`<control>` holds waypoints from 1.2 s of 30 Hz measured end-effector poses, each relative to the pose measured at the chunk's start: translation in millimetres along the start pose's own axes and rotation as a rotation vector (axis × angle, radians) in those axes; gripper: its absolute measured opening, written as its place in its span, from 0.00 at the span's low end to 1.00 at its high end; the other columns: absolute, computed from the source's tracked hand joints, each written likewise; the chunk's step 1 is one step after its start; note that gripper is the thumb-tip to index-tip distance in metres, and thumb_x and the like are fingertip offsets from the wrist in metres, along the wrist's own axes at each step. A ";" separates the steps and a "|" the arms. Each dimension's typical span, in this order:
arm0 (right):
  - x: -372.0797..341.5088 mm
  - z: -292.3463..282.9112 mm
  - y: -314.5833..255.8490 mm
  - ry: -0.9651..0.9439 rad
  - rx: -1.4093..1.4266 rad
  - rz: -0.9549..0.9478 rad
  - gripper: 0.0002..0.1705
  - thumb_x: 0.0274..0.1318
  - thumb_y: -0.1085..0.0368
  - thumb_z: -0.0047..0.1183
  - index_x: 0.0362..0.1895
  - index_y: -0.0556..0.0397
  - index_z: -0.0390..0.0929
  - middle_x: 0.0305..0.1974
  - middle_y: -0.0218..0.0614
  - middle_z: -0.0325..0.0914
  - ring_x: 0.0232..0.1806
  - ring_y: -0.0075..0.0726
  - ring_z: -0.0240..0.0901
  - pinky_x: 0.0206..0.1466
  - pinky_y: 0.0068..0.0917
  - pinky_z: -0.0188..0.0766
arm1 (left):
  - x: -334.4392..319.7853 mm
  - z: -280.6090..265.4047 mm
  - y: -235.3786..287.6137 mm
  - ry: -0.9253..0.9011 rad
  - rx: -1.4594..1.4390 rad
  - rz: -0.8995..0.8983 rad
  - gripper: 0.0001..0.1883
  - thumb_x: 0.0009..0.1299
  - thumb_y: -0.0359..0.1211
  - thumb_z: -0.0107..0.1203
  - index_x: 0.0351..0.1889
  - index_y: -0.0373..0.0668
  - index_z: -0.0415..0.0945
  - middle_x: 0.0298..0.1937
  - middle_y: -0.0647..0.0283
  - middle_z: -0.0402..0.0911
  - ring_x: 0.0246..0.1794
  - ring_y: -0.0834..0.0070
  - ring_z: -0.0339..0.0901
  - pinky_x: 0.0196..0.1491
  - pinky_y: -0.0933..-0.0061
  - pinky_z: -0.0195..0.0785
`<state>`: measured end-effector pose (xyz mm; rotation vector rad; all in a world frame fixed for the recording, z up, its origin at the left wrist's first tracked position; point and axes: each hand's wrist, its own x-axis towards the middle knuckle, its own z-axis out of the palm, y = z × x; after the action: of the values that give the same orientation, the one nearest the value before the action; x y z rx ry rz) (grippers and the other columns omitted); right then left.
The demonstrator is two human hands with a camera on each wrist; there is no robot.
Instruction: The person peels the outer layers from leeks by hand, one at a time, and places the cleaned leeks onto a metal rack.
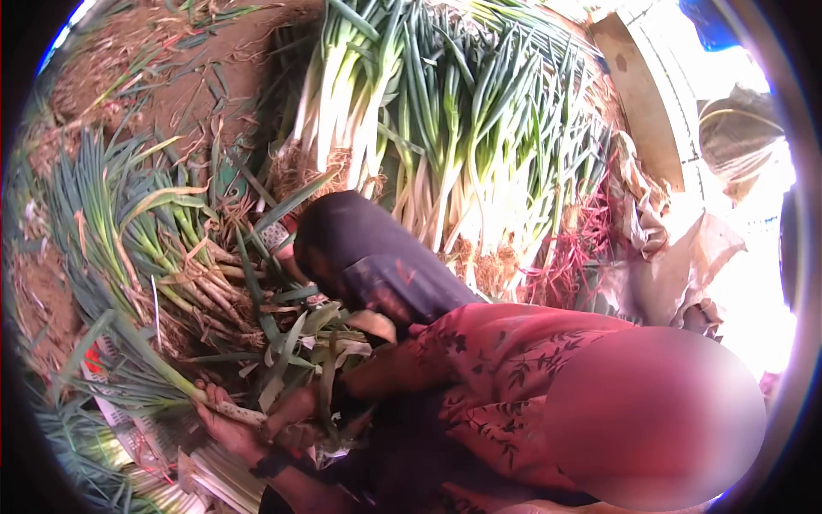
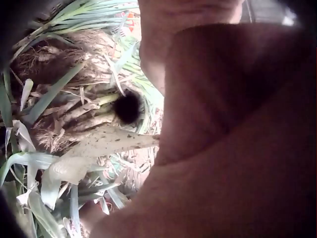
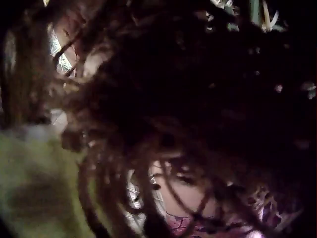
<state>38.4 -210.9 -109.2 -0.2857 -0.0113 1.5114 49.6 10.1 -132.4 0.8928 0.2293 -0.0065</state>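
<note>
Both hands are engaged on one green onion [image 1: 181, 382], held low in front of the person, roots end toward the body and green leaves fanning away. The left hand [image 1: 229, 426] is clamped round the pale lower stalk, fingers curled. The right hand [image 1: 293, 417] is closed on the lower end of the same stalk, just beside the left. The right wrist view is dark and blurred, and finger detail there cannot be told. Ahead of the hands lies a pile of untrimmed onions [image 1: 163, 248], with dry leaves and soiled roots. Leaf scraps [image 1: 295, 347] lie near the right hand. Further bundles of onions [image 1: 467, 137], white-stalked and rooted, stand beyond the dark-clad knee [image 1: 385, 265]. A printed sheet [image 1: 141, 428] lies near the left hand. Brown ground [image 1: 184, 73] shows beyond the pile
</note>
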 end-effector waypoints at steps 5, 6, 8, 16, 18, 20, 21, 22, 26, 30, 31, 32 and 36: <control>39.6 -16.0 20.3 -0.329 0.085 0.010 0.11 0.55 0.60 0.51 0.21 0.44 0.68 0.13 0.18 0.61 0.09 0.15 0.52 0.10 0.16 0.51 | -26.6 3.7 12.1 0.158 0.283 0.098 0.24 0.76 0.43 0.41 0.61 0.32 0.62 0.47 0.61 0.71 0.44 0.77 0.67 0.50 0.76 0.61; 30.4 -14.3 16.3 -0.329 0.050 0.000 0.11 0.55 0.60 0.51 0.21 0.44 0.68 0.13 0.18 0.61 0.09 0.15 0.52 0.10 0.16 0.51 | -27.8 17.8 7.0 0.348 0.382 0.244 0.25 0.76 0.43 0.41 0.62 0.32 0.61 0.54 0.58 0.72 0.50 0.74 0.69 0.56 0.75 0.62; 20.1 -15.6 9.5 -0.311 -0.015 -0.003 0.11 0.55 0.60 0.51 0.21 0.44 0.68 0.13 0.18 0.61 0.09 0.14 0.52 0.10 0.16 0.50 | -27.1 0.3 7.3 0.511 0.448 0.277 0.25 0.76 0.41 0.38 0.63 0.31 0.59 0.61 0.50 0.67 0.60 0.65 0.67 0.66 0.67 0.57; -4.6 -7.1 -3.7 -0.201 -0.158 -0.037 0.10 0.54 0.61 0.51 0.22 0.44 0.68 0.13 0.18 0.61 0.09 0.14 0.52 0.10 0.15 0.49 | -54.5 101.3 24.0 0.572 1.709 0.347 0.30 0.71 0.52 0.44 0.57 0.33 0.69 0.61 0.47 0.68 0.62 0.57 0.65 0.64 0.59 0.54; -6.3 -4.0 -5.1 -0.157 -0.193 -0.047 0.09 0.54 0.62 0.50 0.23 0.45 0.68 0.13 0.18 0.61 0.09 0.13 0.52 0.10 0.14 0.48 | -49.0 100.1 27.1 0.601 1.385 0.137 0.30 0.72 0.50 0.43 0.57 0.30 0.67 0.61 0.44 0.68 0.60 0.51 0.66 0.64 0.58 0.56; -4.3 -1.7 -3.1 -0.195 -0.169 -0.039 0.07 0.55 0.61 0.51 0.27 0.46 0.70 0.14 0.18 0.62 0.11 0.11 0.52 0.11 0.13 0.47 | -41.2 72.5 22.9 0.537 1.323 0.392 0.25 0.74 0.44 0.40 0.57 0.29 0.68 0.58 0.42 0.70 0.56 0.50 0.67 0.61 0.58 0.57; -3.0 -2.0 -2.2 -0.228 -0.156 -0.032 0.07 0.55 0.61 0.51 0.27 0.47 0.70 0.14 0.18 0.62 0.11 0.11 0.52 0.11 0.13 0.47 | -44.1 70.9 22.0 0.538 1.324 0.393 0.25 0.74 0.44 0.40 0.57 0.29 0.68 0.58 0.42 0.70 0.56 0.50 0.67 0.61 0.58 0.57; -3.7 -4.1 -1.7 -0.233 -0.143 -0.039 0.07 0.56 0.61 0.51 0.27 0.47 0.70 0.14 0.18 0.62 0.11 0.11 0.52 0.11 0.13 0.47 | -48.1 71.0 19.0 0.489 1.680 0.575 0.24 0.75 0.43 0.40 0.57 0.30 0.68 0.57 0.42 0.70 0.55 0.51 0.67 0.61 0.57 0.57; -14.9 -14.9 1.6 -0.238 -0.090 -0.074 0.08 0.56 0.61 0.51 0.27 0.48 0.70 0.15 0.18 0.63 0.11 0.11 0.52 0.11 0.12 0.46 | -46.1 48.8 21.3 0.622 1.657 0.409 0.24 0.75 0.44 0.40 0.58 0.34 0.69 0.53 0.44 0.71 0.51 0.57 0.68 0.54 0.58 0.61; -14.2 -26.7 -0.9 -0.185 -0.019 -0.125 0.08 0.57 0.61 0.51 0.28 0.48 0.71 0.15 0.19 0.63 0.12 0.11 0.52 0.11 0.12 0.46 | -39.8 58.6 25.0 0.369 1.557 0.493 0.15 0.72 0.35 0.45 0.48 0.32 0.72 0.50 0.49 0.73 0.47 0.63 0.71 0.51 0.65 0.65; -8.1 -33.2 2.3 -0.182 0.030 -0.115 0.08 0.57 0.61 0.51 0.28 0.49 0.71 0.15 0.19 0.63 0.12 0.10 0.52 0.11 0.12 0.46 | -37.7 69.6 20.9 0.587 1.330 0.453 0.13 0.71 0.37 0.49 0.42 0.34 0.74 0.42 0.52 0.76 0.41 0.63 0.71 0.48 0.66 0.65; -3.2 -38.5 4.0 -0.179 0.082 -0.090 0.08 0.57 0.61 0.51 0.28 0.49 0.71 0.15 0.19 0.63 0.12 0.10 0.52 0.11 0.12 0.46 | -38.4 83.2 20.1 0.618 1.606 0.550 0.12 0.71 0.36 0.51 0.42 0.36 0.75 0.37 0.55 0.77 0.39 0.63 0.72 0.46 0.66 0.66; -0.9 -18.6 -9.1 -0.099 -0.089 -0.024 0.10 0.58 0.59 0.52 0.32 0.51 0.71 0.18 0.19 0.65 0.13 0.09 0.53 0.12 0.11 0.46 | -22.6 60.6 18.1 0.364 1.296 0.806 0.04 0.66 0.21 0.53 0.34 0.37 0.69 0.36 0.62 0.74 0.38 0.73 0.71 0.44 0.74 0.67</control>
<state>50.7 -215.4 -125.2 -0.2800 -0.1605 1.5018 41.2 -27.3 -77.3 2.2318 0.1725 0.8458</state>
